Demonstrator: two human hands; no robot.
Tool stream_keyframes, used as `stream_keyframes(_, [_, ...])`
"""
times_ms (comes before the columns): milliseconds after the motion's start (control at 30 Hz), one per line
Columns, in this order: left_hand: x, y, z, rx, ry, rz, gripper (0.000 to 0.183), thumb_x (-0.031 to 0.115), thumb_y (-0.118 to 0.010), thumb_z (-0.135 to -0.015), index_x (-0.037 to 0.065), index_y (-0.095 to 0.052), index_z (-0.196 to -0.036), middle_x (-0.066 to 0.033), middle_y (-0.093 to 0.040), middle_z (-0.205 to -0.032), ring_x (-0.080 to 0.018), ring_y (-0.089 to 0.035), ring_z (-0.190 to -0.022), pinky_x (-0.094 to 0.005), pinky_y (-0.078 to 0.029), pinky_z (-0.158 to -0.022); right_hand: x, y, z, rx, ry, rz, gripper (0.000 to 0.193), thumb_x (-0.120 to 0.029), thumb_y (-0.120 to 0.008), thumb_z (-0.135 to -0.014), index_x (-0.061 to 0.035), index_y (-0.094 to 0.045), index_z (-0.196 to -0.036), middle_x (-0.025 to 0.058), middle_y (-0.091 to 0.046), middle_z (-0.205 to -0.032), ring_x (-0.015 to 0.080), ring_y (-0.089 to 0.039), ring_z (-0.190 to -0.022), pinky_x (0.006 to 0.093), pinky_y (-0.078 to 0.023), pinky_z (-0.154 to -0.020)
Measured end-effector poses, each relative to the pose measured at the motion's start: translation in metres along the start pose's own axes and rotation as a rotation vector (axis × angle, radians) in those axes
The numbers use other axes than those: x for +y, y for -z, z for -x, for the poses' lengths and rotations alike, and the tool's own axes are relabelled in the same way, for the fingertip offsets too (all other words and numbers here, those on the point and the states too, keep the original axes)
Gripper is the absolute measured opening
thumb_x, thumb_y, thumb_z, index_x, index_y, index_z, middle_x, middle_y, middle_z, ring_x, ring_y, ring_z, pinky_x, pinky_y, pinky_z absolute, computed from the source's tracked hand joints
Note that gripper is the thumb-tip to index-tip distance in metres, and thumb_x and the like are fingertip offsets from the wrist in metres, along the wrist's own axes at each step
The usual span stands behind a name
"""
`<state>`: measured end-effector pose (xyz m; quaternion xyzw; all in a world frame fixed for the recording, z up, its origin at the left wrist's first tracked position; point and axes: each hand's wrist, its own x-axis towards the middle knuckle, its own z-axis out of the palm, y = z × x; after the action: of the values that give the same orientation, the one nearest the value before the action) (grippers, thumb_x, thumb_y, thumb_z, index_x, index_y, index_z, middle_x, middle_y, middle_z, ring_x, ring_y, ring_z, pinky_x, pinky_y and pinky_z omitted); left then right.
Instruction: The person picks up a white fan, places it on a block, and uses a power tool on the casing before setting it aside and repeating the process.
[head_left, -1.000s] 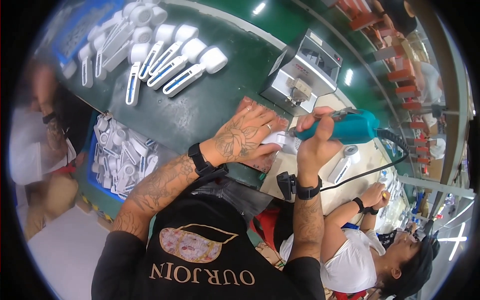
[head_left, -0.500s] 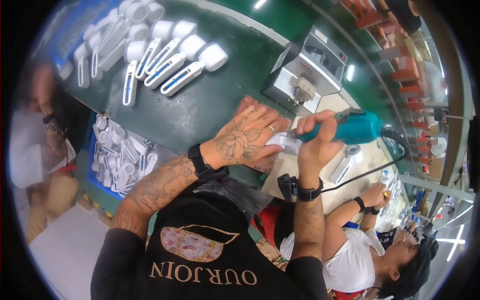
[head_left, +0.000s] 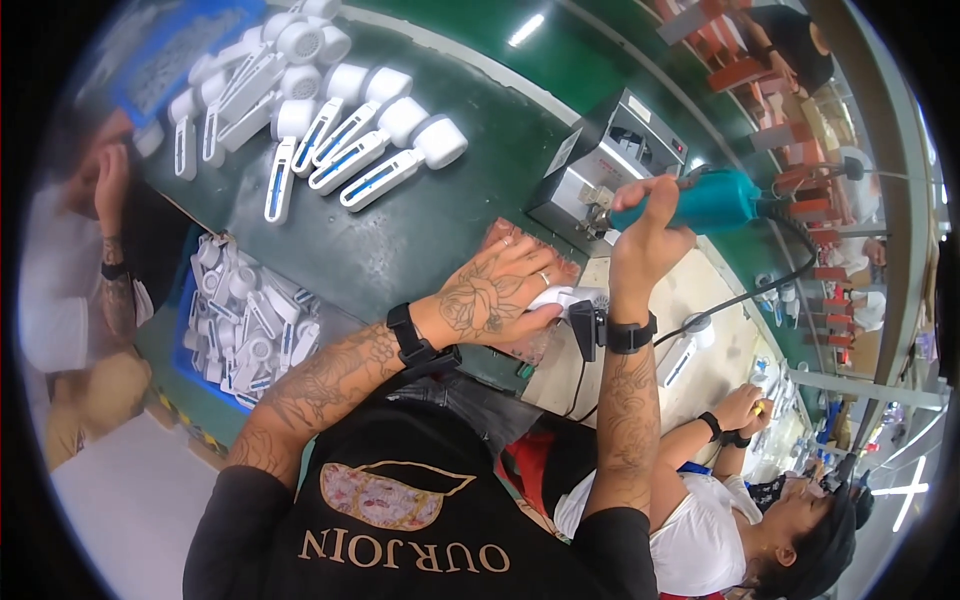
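My left hand (head_left: 492, 295) grips a white handheld device (head_left: 558, 298) with a round head, pressing it onto a reddish-brown block (head_left: 530, 345). Its fingers hide most of the device. In my right hand (head_left: 652, 245) is a teal electric screwdriver (head_left: 718, 198), held sideways with its cable trailing right. The driver's nose points left at the front of a grey screw feeder (head_left: 566, 200); whether the tip touches it I cannot tell.
Several similar white devices (head_left: 385, 180) lie on the dark green table (head_left: 330, 265), far left. A blue crate (head_left: 187, 345) of them stands left. One more device (head_left: 685, 355) lies right. Another person (head_left: 700, 530) works at right; someone else (head_left: 75, 260) is at left.
My right hand has raised the electric screwdriver away from the white device, up to the screw feeder. My left hand stays on the device and block.
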<state>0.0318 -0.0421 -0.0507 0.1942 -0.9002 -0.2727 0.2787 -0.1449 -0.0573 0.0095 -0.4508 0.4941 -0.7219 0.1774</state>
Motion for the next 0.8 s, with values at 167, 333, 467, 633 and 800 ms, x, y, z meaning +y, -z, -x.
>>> stream_keyframes(167, [-0.004, -0.003, 0.000, -0.027, -0.012, -0.004, 0.043, 0.034, -0.061, -0.092, 0.009, -0.060, -0.127, -0.0116, -0.058, -0.118, -0.0301, -0.052, -0.116, -0.0433, -0.040, -0.105, -0.012, 0.001, 0.011, -0.077, -0.076, 0.030, 0.038, -0.036, -0.061, -0.102, 0.0015, -0.058, -0.099, 0.0063, -0.056, -0.072, 0.0175, -0.057, -0.063, 0.0303, -0.046, -0.058])
stream_keyframes(333, [-0.007, -0.008, 0.000, 0.053, -0.001, -0.018, 0.039, 0.031, -0.061, -0.093, 0.010, -0.061, -0.126, -0.0118, -0.060, -0.119, -0.0320, -0.054, -0.115, -0.0455, -0.040, -0.105, -0.045, 0.026, 0.055, -0.006, -0.122, -0.051, 0.049, -0.046, -0.060, -0.100, 0.0032, -0.057, -0.105, 0.0061, -0.052, -0.070, 0.0184, -0.054, -0.062, 0.0309, -0.046, -0.059])
stream_keyframes(467, [-0.005, -0.003, -0.001, -0.013, 0.002, -0.015, 0.041, 0.033, -0.061, -0.094, 0.009, -0.059, -0.128, -0.0124, -0.059, -0.122, -0.0314, -0.052, -0.120, -0.0444, -0.039, -0.108, -0.050, 0.036, 0.074, -0.049, -0.100, -0.043, 0.055, -0.050, -0.064, -0.097, 0.0039, -0.056, -0.107, 0.0065, -0.053, -0.070, 0.0182, -0.054, -0.062, 0.0318, -0.046, -0.060])
stream_keyframes(633, [-0.007, -0.008, 0.002, -0.021, 0.010, -0.052, 0.042, 0.035, -0.062, -0.094, 0.009, -0.059, -0.127, -0.0121, -0.058, -0.123, -0.0310, -0.051, -0.120, -0.0450, -0.038, -0.108, -0.047, 0.037, 0.081, -0.048, -0.126, -0.052, 0.056, -0.050, -0.064, -0.096, 0.0037, -0.055, -0.107, 0.0069, -0.054, -0.072, 0.0179, -0.054, -0.063, 0.0316, -0.047, -0.061])
stream_keyframes(800, [-0.006, -0.008, 0.000, -0.019, -0.002, -0.050, 0.043, 0.033, -0.063, -0.094, 0.009, -0.058, -0.129, -0.0111, -0.057, -0.124, -0.0301, -0.051, -0.121, -0.0456, -0.038, -0.108, -0.039, 0.038, 0.086, -0.053, -0.149, -0.077, 0.049, -0.045, -0.066, -0.097, 0.0021, -0.054, -0.103, 0.0070, -0.054, -0.072, 0.0185, -0.054, -0.062, 0.0322, -0.046, -0.061])
